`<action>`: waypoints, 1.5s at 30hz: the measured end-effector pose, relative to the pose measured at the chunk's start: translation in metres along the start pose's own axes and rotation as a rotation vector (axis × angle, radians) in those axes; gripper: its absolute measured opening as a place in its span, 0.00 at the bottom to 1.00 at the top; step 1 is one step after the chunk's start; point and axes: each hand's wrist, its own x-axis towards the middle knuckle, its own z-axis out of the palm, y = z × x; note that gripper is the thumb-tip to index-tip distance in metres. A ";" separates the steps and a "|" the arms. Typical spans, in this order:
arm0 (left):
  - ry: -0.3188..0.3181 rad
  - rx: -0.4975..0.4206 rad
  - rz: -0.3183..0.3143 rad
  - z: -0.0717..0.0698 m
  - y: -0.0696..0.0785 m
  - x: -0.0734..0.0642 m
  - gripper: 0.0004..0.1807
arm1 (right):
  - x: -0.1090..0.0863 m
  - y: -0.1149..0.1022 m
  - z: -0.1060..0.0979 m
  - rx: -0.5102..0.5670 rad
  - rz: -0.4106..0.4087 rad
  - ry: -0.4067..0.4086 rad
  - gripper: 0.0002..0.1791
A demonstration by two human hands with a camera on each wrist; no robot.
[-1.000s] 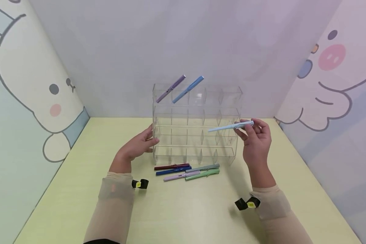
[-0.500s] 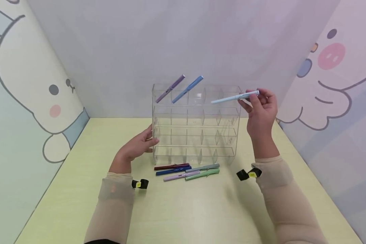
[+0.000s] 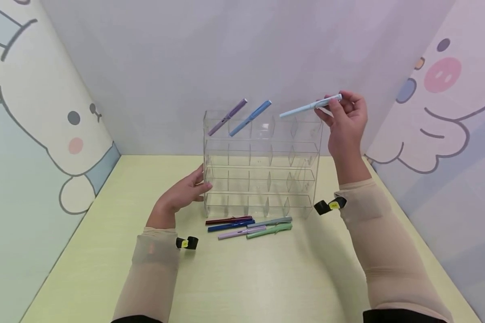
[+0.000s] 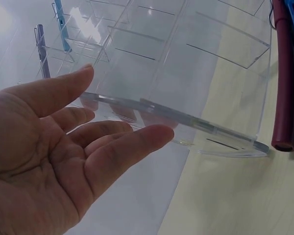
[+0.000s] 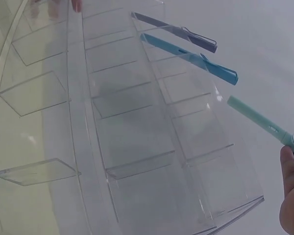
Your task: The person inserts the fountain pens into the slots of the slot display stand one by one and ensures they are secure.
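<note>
While, head view, the right hand point(image 3: 346, 128) pinches a pale blue pen point(image 3: 307, 107) near the top of the clear rack point(image 3: 261, 168), left hand point(image 3: 182, 192) spread at the rack's left, left wrist view, red pen point(image 4: 286, 78) before it, right wrist view, two pens point(image 5: 186, 55) in its top row

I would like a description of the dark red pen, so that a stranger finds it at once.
On the table stands a clear rack. Five pens lie in front of it; look to their left side. The dark red pen lies between the rack and the dark blue pen, and is the only red one.
</note>
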 end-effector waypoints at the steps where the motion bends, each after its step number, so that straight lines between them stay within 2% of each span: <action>1: -0.001 -0.001 0.000 0.000 0.000 0.000 0.40 | 0.002 0.001 0.001 -0.011 0.006 -0.001 0.21; 9: -0.012 -0.006 0.008 0.001 -0.001 0.003 0.40 | 0.011 0.005 0.005 -0.069 0.045 -0.028 0.20; 20: -0.011 0.006 0.011 0.000 -0.001 0.004 0.40 | 0.008 0.012 0.011 -0.110 0.058 -0.106 0.17; 33: -0.011 0.004 0.014 0.002 0.000 0.005 0.40 | 0.002 0.022 0.012 -0.358 0.130 -0.224 0.14; 40: -0.011 0.011 0.004 0.002 0.000 0.005 0.40 | 0.001 0.021 0.014 -0.523 0.143 -0.252 0.15; 45: -0.005 0.012 0.001 0.002 0.002 0.005 0.40 | 0.001 0.020 0.014 -0.590 0.148 -0.275 0.17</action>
